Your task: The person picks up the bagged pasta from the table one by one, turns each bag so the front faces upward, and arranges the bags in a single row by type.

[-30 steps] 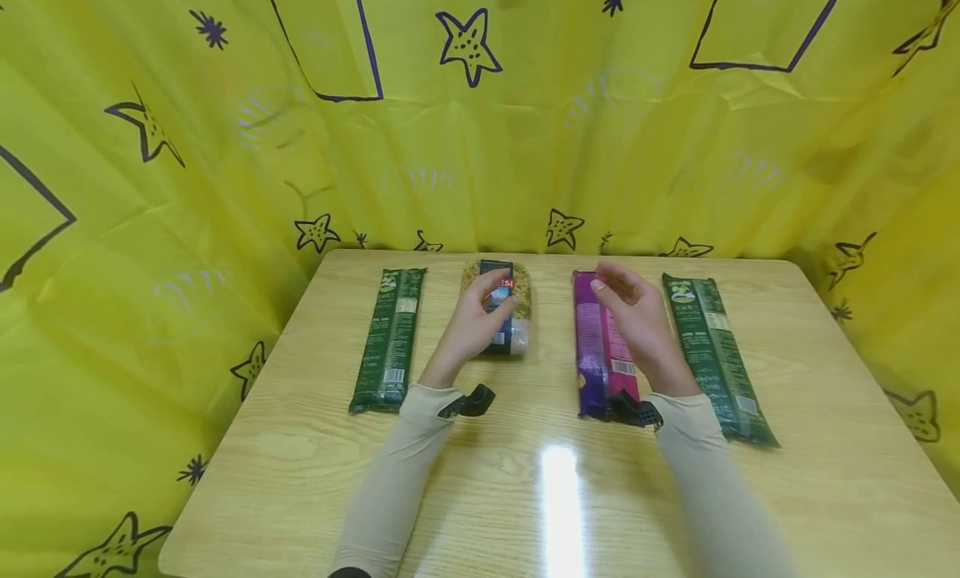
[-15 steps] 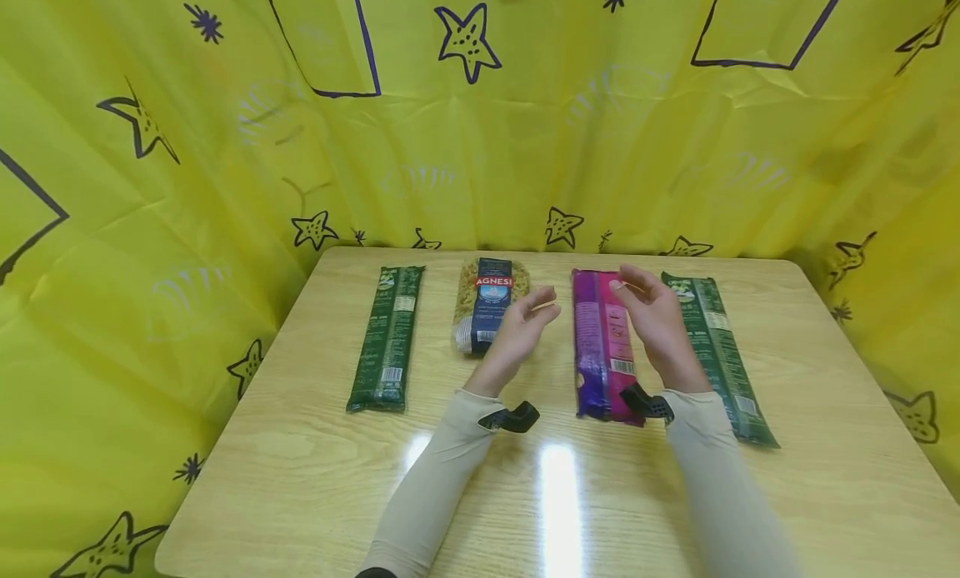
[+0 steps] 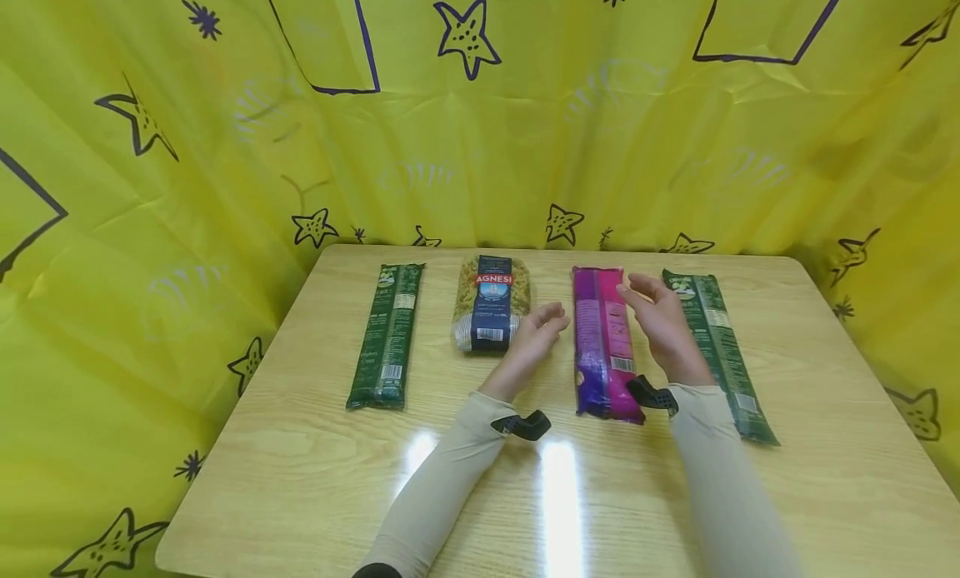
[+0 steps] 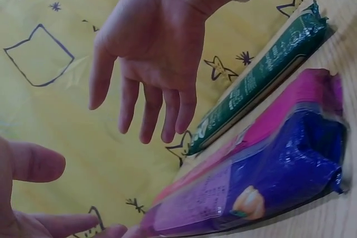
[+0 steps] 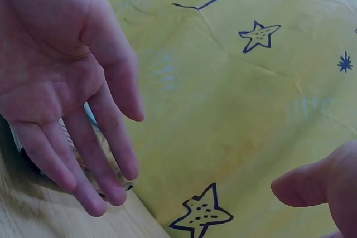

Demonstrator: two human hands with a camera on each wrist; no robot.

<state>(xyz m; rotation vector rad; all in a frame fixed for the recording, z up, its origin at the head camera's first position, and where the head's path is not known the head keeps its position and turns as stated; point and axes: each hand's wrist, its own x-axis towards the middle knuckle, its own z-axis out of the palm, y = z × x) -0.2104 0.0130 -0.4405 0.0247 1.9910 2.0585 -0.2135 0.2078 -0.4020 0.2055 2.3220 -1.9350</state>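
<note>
A pink and purple packet (image 3: 603, 345) lies lengthwise on the table, between my two hands. My left hand (image 3: 529, 349) hovers to its left with relaxed fingers, holding nothing. On the other side my right hand (image 3: 666, 328) is raised near the packet's right edge, palm inward and fingers loose. Left of my left hand sits a clear bag of pasta (image 3: 492, 303) with a dark blue Agnesi label. The left wrist view shows the right palm (image 4: 156, 37) with fingers extended; in the right wrist view the left palm (image 5: 50, 65) faces across, partly hiding the pasta bag.
One green packet (image 3: 386, 336) lies at the left of the wooden table (image 3: 285, 478), and another green packet (image 3: 720, 353) lies slanted at the right, partly behind the right hand. A yellow curtain (image 3: 480, 145) with drawn stars stands right behind the table's back edge.
My left hand has moved right and nearer, from over the pasta bag toward the pink packet. The pasta bag now lies turned slightly. My right hand has shifted a little right, off the pink packet.
</note>
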